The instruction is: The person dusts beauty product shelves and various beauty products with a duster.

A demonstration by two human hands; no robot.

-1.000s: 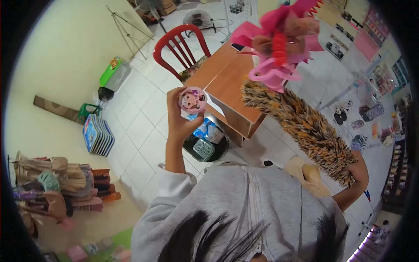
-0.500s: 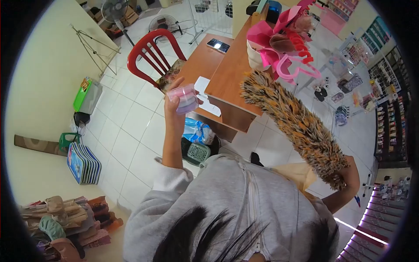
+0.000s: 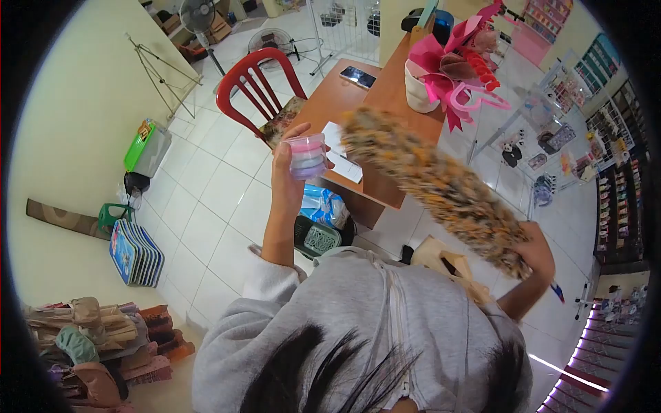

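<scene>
My left hand (image 3: 286, 175) is raised in front of me and holds a small round pink and purple container (image 3: 307, 155) on its side. My right hand (image 3: 536, 253) grips the base of a long fluffy orange and brown duster (image 3: 434, 186). The duster's blurred tip reaches up and left, close beside the container. Both are held above the edge of a brown wooden desk (image 3: 351, 103).
On the desk lie a phone (image 3: 358, 76), white papers (image 3: 339, 153) and a pink ribbon bouquet in a white pot (image 3: 447, 76). A red plastic chair (image 3: 258, 86) stands behind it, a dark waste basket (image 3: 318, 234) below. Stacked trays (image 3: 136, 252) and bags (image 3: 96, 337) lie left.
The duster has swung left toward the container and is motion-blurred. One second ago the container's cartoon lid faced me; it is turned sideways now. The view has shifted slightly.
</scene>
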